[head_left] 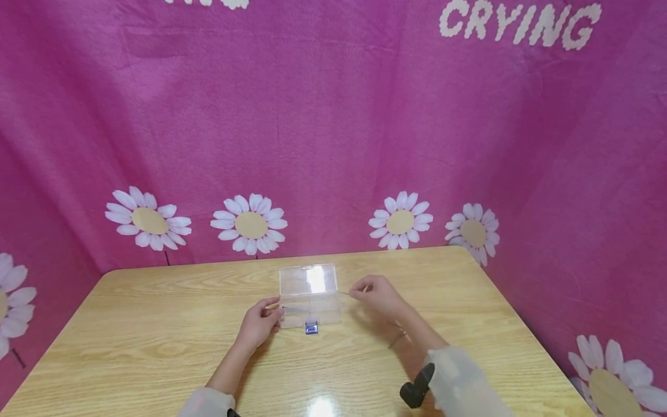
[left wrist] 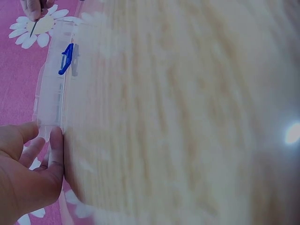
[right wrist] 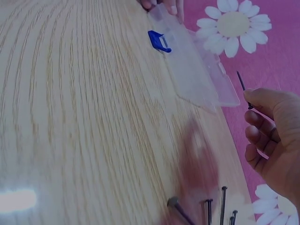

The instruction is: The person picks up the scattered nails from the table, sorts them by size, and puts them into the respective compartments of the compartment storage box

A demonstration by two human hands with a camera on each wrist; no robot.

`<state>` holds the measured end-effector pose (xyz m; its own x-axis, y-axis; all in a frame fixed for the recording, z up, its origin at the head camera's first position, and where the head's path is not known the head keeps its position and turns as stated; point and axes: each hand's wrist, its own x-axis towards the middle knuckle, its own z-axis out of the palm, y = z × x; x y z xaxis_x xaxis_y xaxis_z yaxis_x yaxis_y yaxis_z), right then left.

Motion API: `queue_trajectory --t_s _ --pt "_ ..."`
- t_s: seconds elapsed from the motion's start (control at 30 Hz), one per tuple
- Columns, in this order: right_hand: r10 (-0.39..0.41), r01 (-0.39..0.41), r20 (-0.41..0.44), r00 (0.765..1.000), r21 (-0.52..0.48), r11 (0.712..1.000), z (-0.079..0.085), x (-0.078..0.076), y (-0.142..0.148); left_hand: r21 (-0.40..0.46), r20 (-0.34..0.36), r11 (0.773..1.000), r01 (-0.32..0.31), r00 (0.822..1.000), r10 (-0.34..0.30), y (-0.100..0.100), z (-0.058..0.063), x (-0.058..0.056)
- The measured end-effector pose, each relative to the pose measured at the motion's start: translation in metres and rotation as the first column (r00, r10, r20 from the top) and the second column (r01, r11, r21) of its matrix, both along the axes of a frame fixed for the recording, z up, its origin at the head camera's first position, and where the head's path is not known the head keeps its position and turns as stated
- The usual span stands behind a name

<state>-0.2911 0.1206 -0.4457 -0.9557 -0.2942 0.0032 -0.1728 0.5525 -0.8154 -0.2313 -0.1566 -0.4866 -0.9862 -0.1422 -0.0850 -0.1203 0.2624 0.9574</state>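
A clear plastic box (head_left: 327, 313) stands on the table with its see-through lid (head_left: 298, 281) raised at the back. Its blue latch (head_left: 311, 328) hangs at the front. My left hand (head_left: 257, 323) grips the box's left end, thumb and fingers at the edge. To the right of the box, my right hand (head_left: 381, 296) pinches a thin dark nail (right wrist: 241, 83) between thumb and forefinger, its point toward the box. The nail is apart from the box. Several nails (right wrist: 223, 204) of different thickness lie on the table below my right forearm, mostly hidden in the head view.
The light wooden table (head_left: 156, 341) ends at a pink curtain (head_left: 323, 145) with white daisies, which also runs along both sides. A black strap piece (head_left: 417, 388) sits at my right wrist. Bright light reflects near the table's front.
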Motion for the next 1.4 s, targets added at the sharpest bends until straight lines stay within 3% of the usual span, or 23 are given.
queue_trajectory --t_s 0.73,1.07,1.4 --pt "0.09 -0.09 0.008 0.996 0.002 0.996 0.004 0.002 -0.033 0.004 -0.005 1.0 -0.004 1.0 0.004 0.0 -0.001 0.0" --pt "0.126 -0.113 0.128 0.984 -0.104 0.988 -0.001 0.01 -0.045 -0.008 0.013 1.0 -0.008 1.0 0.008 0.0 -0.001 -0.001" --pt "0.157 -0.138 0.128 0.979 -0.149 0.979 -0.007 0.009 -0.057 -0.006 0.012 1.0 -0.004 1.0 0.004 0.001 0.0 -0.001"
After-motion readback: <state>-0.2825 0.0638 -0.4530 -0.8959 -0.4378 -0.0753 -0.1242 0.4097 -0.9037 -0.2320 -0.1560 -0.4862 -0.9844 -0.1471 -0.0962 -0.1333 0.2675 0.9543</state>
